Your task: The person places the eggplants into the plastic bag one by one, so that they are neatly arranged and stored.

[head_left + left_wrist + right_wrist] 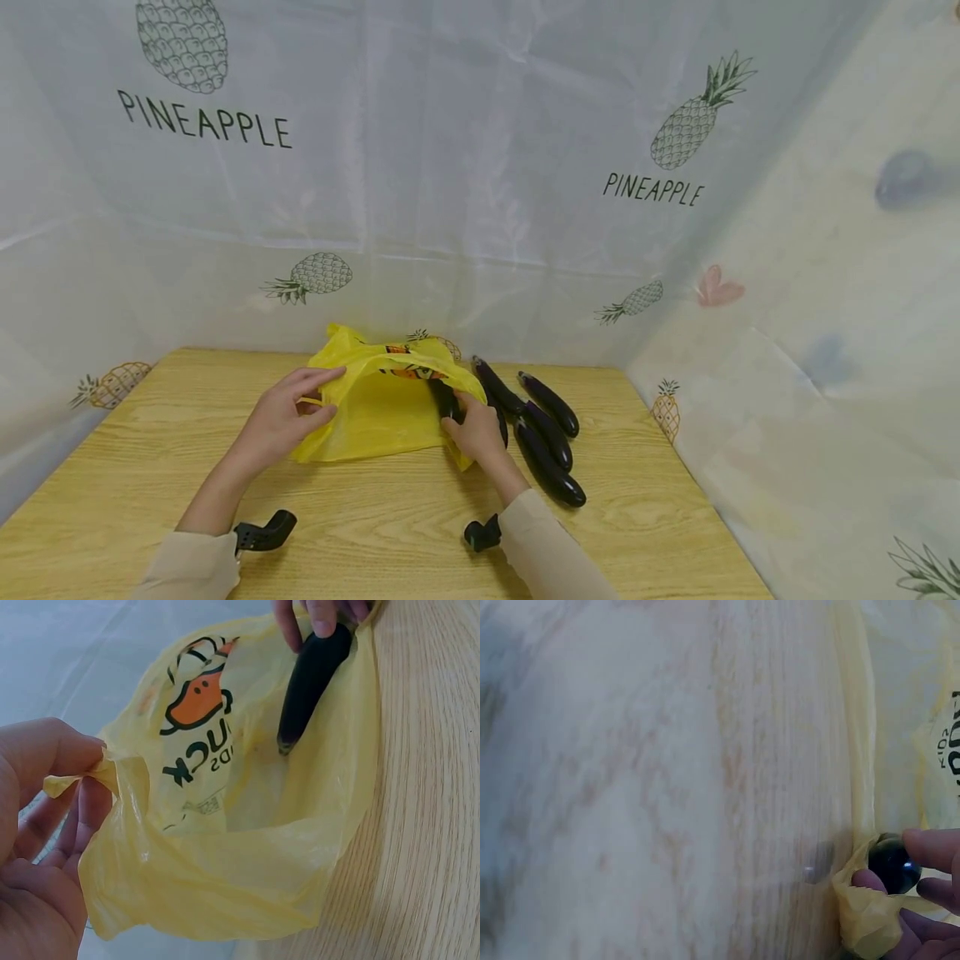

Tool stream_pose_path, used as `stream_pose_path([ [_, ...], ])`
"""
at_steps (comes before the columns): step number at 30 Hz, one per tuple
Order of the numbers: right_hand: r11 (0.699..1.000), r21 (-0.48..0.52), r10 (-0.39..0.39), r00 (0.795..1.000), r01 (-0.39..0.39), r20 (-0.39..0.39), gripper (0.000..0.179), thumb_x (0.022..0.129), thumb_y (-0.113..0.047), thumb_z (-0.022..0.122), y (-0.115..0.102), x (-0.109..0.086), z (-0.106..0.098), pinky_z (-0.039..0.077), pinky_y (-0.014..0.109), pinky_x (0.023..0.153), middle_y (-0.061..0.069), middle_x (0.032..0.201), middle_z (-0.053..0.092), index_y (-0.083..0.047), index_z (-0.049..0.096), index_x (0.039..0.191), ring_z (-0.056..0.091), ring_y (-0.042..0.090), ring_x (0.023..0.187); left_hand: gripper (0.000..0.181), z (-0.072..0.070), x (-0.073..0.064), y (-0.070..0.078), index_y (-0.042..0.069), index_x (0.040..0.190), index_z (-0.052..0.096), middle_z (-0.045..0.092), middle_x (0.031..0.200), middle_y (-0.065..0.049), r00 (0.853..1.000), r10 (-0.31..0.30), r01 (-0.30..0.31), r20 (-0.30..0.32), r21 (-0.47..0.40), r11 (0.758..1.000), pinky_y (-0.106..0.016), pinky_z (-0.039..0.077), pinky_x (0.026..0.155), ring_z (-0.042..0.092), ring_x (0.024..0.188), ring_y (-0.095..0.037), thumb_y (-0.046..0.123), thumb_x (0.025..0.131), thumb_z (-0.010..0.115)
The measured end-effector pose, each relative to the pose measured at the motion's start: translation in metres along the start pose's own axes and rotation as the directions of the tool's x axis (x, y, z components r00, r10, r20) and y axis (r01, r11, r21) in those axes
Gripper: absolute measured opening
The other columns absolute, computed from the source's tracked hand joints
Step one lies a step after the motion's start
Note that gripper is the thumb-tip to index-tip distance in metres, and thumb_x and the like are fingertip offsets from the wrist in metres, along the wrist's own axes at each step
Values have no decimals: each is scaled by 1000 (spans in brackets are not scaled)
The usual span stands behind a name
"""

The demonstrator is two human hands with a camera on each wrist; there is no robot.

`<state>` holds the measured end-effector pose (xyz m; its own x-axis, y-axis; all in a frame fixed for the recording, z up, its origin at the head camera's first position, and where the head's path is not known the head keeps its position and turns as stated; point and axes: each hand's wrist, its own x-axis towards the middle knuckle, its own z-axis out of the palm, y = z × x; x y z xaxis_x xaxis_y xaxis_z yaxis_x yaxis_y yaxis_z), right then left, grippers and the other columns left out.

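Observation:
A yellow plastic bag point(375, 417) with a printed duck lies on the table, its mouth spread toward me. My left hand point(279, 421) pinches the bag's left edge, where a twist of plastic point(116, 772) pokes out between thumb and fingers. At the right side of the mouth, my right hand point(477, 431) grips an eggplant point(311, 686) by its thick end. The narrow end points into the bag. In the right wrist view, the fingers surround the eggplant's dark round end point(892, 864), and some yellow plastic bunches against them.
Several more dark eggplants point(551, 467) lie on the wooden table point(360, 533) just right of the bag, some against each other. A pineapple-printed sheet point(450, 167) hangs behind the table and along its right side.

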<state>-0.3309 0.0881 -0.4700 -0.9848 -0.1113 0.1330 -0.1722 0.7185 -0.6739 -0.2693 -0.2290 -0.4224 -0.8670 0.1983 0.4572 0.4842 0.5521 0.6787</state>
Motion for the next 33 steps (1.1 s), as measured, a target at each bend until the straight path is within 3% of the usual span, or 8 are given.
stream_pose_path([
  [3,1000,12,-8,1000,8,13,60,102,-22,74,1,0,-1,33,23,38,9,60,64,-8,54,156,28,11,36,60,0,0,0,9,153,59,61,141,-13,1000,2,-2,-1,-3,1000,-20,60,85,69,106,-26,1,96,77],
  [6,1000,18,-24,1000,24,17,60,102,-21,74,0,-1,-3,33,23,38,6,54,56,-7,54,156,28,11,36,60,1,-1,0,9,153,59,61,141,-13,1000,5,-5,-2,-6,1000,-20,60,85,69,105,-26,0,96,77],
  [8,999,17,-39,999,39,16,59,102,-20,74,-3,-4,-6,38,25,41,13,63,64,-7,54,155,35,13,38,60,1,-1,-1,8,153,59,61,141,-13,1000,8,-8,-7,-3,1000,-19,59,84,69,104,-26,-1,96,77],
  [10,998,18,-56,998,55,12,58,101,-19,74,-6,-7,-11,50,30,50,20,86,74,-6,56,154,55,17,50,60,2,-1,-1,8,153,59,61,140,-13,1000,12,-12,-11,4,1000,-17,58,84,68,104,-26,-1,96,77],
  [14,996,28,-86,996,86,10,54,102,-20,73,-12,-15,-22,63,47,82,22,133,70,-6,58,152,74,32,99,61,3,0,-3,9,153,59,61,141,-12,1000,13,-13,-14,0,1000,-16,58,84,68,103,-22,-1,96,77],
  [16,994,40,-107,994,107,11,52,103,-20,72,-14,-18,-29,63,51,87,23,133,69,-6,59,150,73,36,109,61,3,0,-4,10,154,58,60,141,-11,1000,9,-9,-9,-8,1000,-16,58,85,67,103,-18,-1,96,76],
  [23,982,4,-190,982,190,-8,47,103,-22,72,-10,-24,-60,65,39,72,22,130,71,-7,62,147,77,31,94,61,4,1,-4,11,154,59,61,141,-9,1000,14,-14,-11,-5,1000,-17,59,85,66,101,-9,0,96,77],
  [33,987,-74,-151,985,145,-86,49,102,-20,74,23,-21,-116,64,45,78,20,134,69,-11,62,148,74,32,102,61,4,1,-6,11,154,58,61,141,-9,1000,22,-22,-7,-4,1000,-16,58,85,67,102,-13,2,97,77],
])
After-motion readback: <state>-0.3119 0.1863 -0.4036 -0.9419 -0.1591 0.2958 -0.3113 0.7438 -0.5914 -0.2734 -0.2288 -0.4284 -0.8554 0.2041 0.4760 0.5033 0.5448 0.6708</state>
